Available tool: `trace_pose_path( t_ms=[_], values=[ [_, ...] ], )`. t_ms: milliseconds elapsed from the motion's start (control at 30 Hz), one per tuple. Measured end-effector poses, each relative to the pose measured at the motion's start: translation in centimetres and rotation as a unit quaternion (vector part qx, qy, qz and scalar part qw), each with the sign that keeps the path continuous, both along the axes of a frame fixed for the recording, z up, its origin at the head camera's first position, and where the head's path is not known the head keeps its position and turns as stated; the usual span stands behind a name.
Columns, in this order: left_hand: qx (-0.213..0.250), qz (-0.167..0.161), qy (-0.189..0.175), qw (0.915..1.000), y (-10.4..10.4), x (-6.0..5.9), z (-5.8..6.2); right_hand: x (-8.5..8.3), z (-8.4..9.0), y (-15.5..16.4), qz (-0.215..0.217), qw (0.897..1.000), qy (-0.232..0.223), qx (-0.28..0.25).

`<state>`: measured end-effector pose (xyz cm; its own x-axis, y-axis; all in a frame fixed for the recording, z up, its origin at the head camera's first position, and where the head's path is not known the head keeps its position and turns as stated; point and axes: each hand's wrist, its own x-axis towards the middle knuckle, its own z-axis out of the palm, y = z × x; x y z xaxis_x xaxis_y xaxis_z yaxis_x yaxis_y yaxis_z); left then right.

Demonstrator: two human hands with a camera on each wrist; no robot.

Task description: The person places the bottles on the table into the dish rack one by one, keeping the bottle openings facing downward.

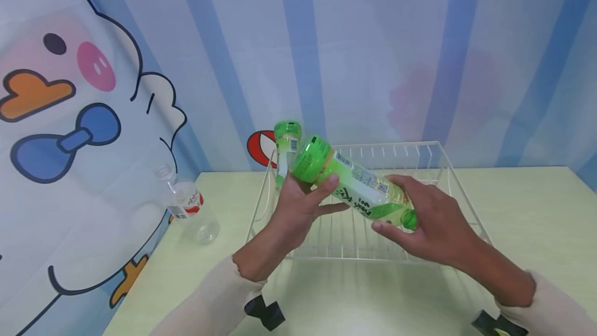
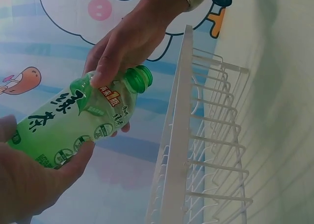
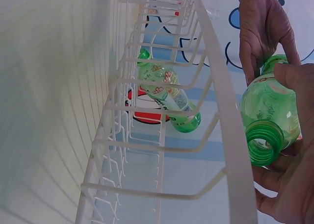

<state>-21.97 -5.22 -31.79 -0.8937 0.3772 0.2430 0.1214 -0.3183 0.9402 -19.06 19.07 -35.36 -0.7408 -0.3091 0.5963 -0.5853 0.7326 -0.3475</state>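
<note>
Both hands pinch one green bottle (image 1: 356, 185); left hand (image 1: 298, 206) at its base, right hand (image 1: 431, 222) at its neck

Counts, head view:

- Green tea bottles: 2. One (image 1: 359, 188) lies tilted at frame centre, w/ both hands on it; the other (image 1: 286, 147) stands just behind it, upper centre-left.
- Clear bottle (image 1: 188, 206): 1, left of centre, no cap, red/white label.
- White wire rack (image 1: 438, 162): 1, centre to centre-right.
- Hands: 2, left hand (image 1: 298, 206) and right hand (image 1: 431, 222), lower centre.
- Table (image 1: 527, 206): 1.
</note>
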Motion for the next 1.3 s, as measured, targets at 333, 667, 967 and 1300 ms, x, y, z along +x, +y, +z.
trace_pose_path(
  t_ms=[333,667,967,1300],
  values=[
    [-0.007,0.036,-0.006,0.9993,-0.6,-0.4,0.8,-0.2,-0.2,0.4,-0.015,0.999,-0.004,0.029],
    [-0.053,0.058,0.017,0.9968,-2.2,-1.4,1.8,0.3,-0.8,2.2,-0.036,0.997,-0.022,0.061],
    [-0.133,0.068,0.005,0.9888,-2.7,-3.0,2.7,0.8,-2.1,5.0,-0.063,0.993,-0.032,0.099],
    [-0.171,0.103,-0.011,0.9799,-3.5,-4.6,3.0,1.4,-3.1,7.9,-0.089,0.988,-0.075,0.1]
  ],
)
